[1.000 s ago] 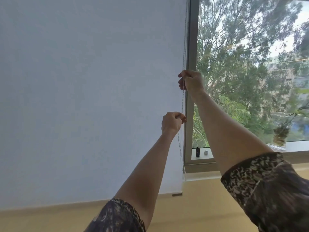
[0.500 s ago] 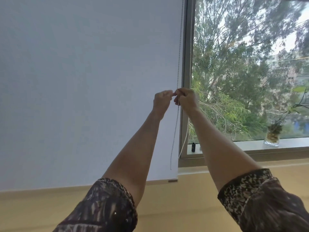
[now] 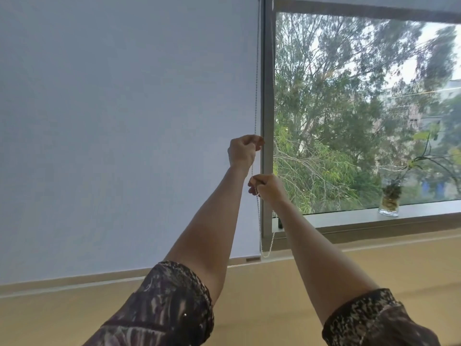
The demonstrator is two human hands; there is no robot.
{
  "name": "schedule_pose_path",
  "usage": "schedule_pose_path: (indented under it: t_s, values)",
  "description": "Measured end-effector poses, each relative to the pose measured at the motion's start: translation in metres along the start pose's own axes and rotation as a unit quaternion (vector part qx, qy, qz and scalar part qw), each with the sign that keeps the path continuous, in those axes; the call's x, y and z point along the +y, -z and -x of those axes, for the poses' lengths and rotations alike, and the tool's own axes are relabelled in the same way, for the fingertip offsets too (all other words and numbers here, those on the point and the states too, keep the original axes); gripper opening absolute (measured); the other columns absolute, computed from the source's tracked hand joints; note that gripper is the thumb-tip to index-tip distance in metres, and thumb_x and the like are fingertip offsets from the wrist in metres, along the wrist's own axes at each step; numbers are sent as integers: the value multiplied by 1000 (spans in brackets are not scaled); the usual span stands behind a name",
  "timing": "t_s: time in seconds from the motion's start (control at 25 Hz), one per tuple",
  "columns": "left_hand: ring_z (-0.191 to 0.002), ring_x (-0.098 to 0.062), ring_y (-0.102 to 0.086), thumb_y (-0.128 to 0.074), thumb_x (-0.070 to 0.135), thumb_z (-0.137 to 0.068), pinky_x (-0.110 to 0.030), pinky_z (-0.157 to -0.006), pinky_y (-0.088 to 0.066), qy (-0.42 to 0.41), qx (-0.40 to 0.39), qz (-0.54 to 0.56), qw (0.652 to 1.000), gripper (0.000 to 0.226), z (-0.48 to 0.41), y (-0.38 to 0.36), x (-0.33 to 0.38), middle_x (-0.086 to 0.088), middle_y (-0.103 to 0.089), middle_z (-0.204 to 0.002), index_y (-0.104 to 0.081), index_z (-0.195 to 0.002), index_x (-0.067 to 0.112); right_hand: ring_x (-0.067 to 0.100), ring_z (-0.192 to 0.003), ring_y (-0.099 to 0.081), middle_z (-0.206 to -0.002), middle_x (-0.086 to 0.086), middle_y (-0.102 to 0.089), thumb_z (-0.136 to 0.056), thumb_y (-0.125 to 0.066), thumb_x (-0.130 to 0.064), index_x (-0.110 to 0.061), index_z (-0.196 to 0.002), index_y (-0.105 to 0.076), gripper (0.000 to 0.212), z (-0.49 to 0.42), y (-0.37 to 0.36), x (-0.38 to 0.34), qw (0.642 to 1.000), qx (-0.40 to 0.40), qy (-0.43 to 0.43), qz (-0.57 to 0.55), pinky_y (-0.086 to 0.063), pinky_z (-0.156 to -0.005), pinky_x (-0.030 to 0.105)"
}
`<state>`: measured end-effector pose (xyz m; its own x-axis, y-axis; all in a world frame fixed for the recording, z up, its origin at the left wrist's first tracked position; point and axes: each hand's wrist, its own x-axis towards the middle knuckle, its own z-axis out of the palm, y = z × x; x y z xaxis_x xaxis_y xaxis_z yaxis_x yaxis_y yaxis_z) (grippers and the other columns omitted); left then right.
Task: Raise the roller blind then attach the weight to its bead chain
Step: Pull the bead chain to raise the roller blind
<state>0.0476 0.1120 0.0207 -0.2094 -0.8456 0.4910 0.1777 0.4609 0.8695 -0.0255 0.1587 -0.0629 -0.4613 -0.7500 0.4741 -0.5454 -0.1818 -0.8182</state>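
A pale grey roller blind [image 3: 124, 121] covers the left window down to its bottom bar [image 3: 249, 259] near the sill. Its white bead chain [image 3: 256, 83] hangs along the blind's right edge and loops at the bottom [image 3: 265, 253]. My left hand [image 3: 243, 152] is fisted on the chain, higher up. My right hand [image 3: 265, 187] grips the chain just below it, beside the grey window frame [image 3: 267, 96]. A small dark object [image 3: 280, 224], perhaps the weight, stands on the sill, mostly hidden behind my right forearm.
The right window pane is uncovered, with trees outside. A glass vase with a plant [image 3: 389, 203] stands on the sill [image 3: 349, 217] at the right. Below the windows runs a tan wall [image 3: 349, 283].
My right hand has dropped from above the left hand to below it, pulling the chain down. My left hand rose to a higher grip. The blind's bottom bar has barely shifted.
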Motion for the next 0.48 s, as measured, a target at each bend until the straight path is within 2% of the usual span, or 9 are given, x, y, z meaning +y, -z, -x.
schedule_pose_path:
  t_s: [0.12,0.24,0.36,0.44,0.48]
  values:
    - [-91,-19,-74,-59,17,-95,-20,-72,-56,5,0,-51,999,20,12,12,-15,6,-76,-85,-78,-94,14,14,-55,-59,-74,18,-70,-93,-52,-7,1,-89,-72,22,16,-3,9,998,-34,-41,-17,-47,-58,27]
    - [-91,-19,-73,-59,21,-95,-30,-80,-59,15,-9,-84,996,21,25,16,-21,5,-78,-90,-79,-92,18,17,-65,-62,-86,17,-73,-93,-55,-11,-5,-108,-71,23,30,0,5,996,-60,-69,-9,-47,-59,25]
    - [-93,-17,-71,-57,23,-96,-38,-91,-57,29,3,-128,991,23,31,24,-19,5,-78,-100,-78,-84,25,18,-80,-61,-102,17,-70,-94,-49,-7,-8,-127,-58,35,29,11,-17,998,-2,-49,-40,-51,-70,30]
    - [-86,-17,-70,-56,20,-95,-43,-91,-57,45,2,-149,988,27,35,31,-21,8,-78,-100,-74,-76,30,19,-83,-56,-97,16,-67,-93,-43,-6,-3,-118,-62,31,19,24,-42,998,59,-10,-20,-51,-86,45]
    - [-84,-18,-69,-56,18,-95,-45,-91,-57,50,-6,-159,986,29,40,32,-23,8,-77,-101,-73,-75,30,19,-81,-52,-89,15,-63,-92,-40,-4,2,-106,-63,27,12,30,-56,997,72,14,-13,-49,-87,51]
